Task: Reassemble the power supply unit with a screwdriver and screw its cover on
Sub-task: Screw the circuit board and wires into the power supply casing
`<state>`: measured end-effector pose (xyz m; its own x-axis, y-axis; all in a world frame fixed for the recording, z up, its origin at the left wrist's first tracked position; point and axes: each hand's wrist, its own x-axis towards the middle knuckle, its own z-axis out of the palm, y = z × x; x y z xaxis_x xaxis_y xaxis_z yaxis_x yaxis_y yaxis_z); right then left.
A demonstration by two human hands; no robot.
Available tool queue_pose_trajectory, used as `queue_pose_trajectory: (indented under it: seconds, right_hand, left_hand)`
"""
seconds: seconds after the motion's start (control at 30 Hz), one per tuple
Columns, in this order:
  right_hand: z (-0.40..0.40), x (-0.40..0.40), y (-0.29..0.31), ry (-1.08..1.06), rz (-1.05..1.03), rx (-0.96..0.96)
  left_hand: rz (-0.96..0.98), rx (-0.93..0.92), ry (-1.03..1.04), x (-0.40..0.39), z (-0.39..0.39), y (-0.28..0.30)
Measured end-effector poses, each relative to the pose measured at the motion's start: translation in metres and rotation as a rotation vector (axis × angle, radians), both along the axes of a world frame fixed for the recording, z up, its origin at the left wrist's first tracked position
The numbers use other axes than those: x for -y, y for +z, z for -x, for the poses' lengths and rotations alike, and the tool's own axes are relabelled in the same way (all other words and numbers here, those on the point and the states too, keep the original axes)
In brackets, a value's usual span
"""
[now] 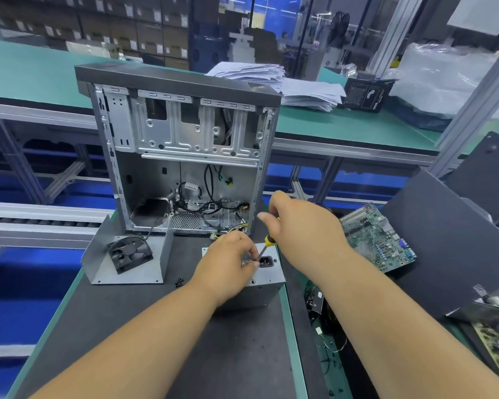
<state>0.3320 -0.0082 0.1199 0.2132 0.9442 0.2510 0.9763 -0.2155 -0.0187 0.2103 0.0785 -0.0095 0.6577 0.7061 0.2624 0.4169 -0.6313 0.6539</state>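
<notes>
The grey power supply unit [267,283] stands on the dark mat in front of me, its black mains socket [267,261] facing up. My right hand [303,226] grips a yellow-handled screwdriver [267,243] from above, the shaft slanting down to the unit's top face beside the socket. My left hand [228,260] rests on the unit and pinches at the screwdriver's tip, hiding the tip and whatever lies under it. To the left lies the unit's bent metal cover [136,272] with a black fan [130,253] mounted in it. A few small black screws [179,282] lie on the mat between cover and unit.
An open computer case [182,145] stands upright right behind the unit, cables spilling from its base. A green motherboard [376,236] and dark side panels [444,240] lie to the right, another circuit board [496,338] at the far right. A paper stack [285,84] sits on the far bench.
</notes>
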Motion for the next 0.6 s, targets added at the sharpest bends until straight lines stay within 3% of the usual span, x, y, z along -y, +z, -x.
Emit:
queue_pose_trajectory:
  seconds: [0.1,0.17,0.3,0.4,0.47,0.6]
  right_hand:
    - [-0.0007,0.002,0.0058,0.108,0.027,-0.278]
    - [-0.0013,0.0026,0.01,0.164,0.043,-0.323]
    - [0.0011,0.0006,0.0083,0.123,-0.024,-0.131]
    - [0.0037,-0.0004,0.0034,-0.065,-0.03,0.03]
    - [0.0049,0.0002,0.0021,-0.131,-0.041,0.036]
    - [-0.0031,0.004,0.0092,0.044,0.035,-0.303]
  left_hand:
    - [-0.003,-0.004,0.0,0.0005,0.0003,0.0008]
    - [-0.001,-0.008,0.004,0.0009,0.0006,0.0007]
    - [0.028,-0.03,0.002,0.0016,0.0028,0.002]
    - [0.04,-0.017,-0.003,0.0027,0.0042,0.0029]
    - [0.03,-0.009,0.0,0.004,0.004,0.0027]
    - [-0.002,-0.019,0.007,0.0049,0.0031,0.0033]
